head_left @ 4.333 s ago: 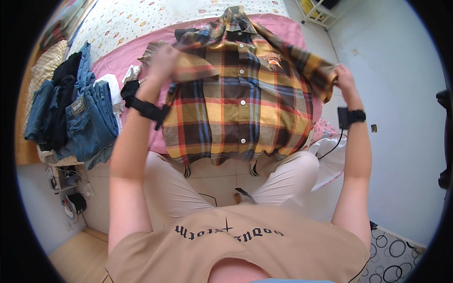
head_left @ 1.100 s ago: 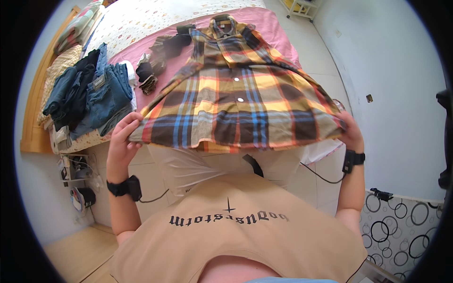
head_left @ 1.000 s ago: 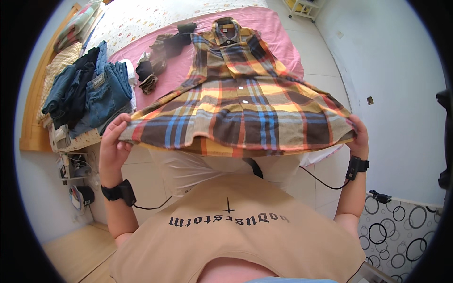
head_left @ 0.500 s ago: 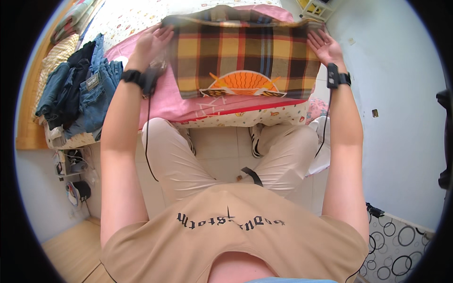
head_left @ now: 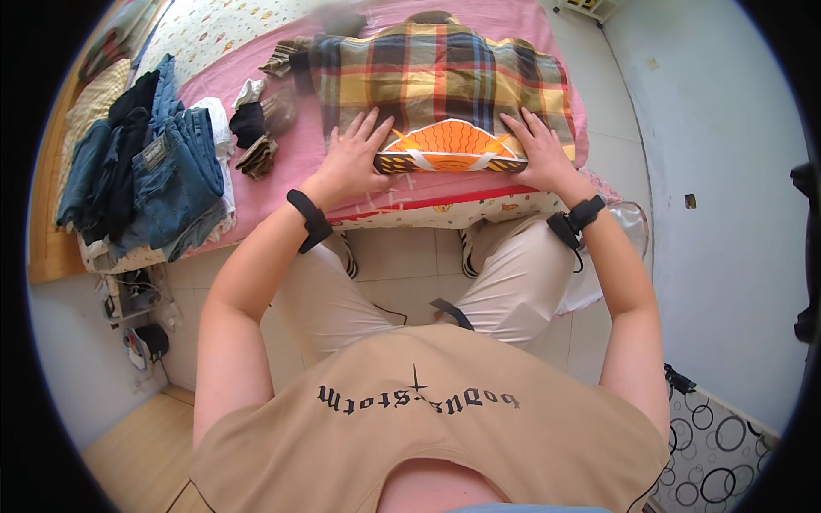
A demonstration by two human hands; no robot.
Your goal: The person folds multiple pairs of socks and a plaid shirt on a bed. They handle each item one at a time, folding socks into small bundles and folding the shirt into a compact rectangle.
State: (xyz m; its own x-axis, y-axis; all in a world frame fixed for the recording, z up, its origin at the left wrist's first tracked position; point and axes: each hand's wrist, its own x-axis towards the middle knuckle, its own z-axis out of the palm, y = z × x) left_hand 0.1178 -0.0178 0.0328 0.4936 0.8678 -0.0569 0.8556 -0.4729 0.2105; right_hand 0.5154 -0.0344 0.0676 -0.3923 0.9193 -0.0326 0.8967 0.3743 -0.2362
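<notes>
Both left hand [head_left: 351, 160] and right hand [head_left: 546, 156], splayed, placed on folded brown-yellow plaid cloth shirt [head_left: 436, 81] atop pink bedsheet [head_left: 263, 190].

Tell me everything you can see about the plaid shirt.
The plaid shirt has yellow, brown and red checks with blue stripes. It looks like soft woven cloth, slightly rumpled. It lies folded on the pink bedding, an orange, white-edged print along its near edge. The left hand rests spread on its near left part, the right hand on its near right.
</notes>
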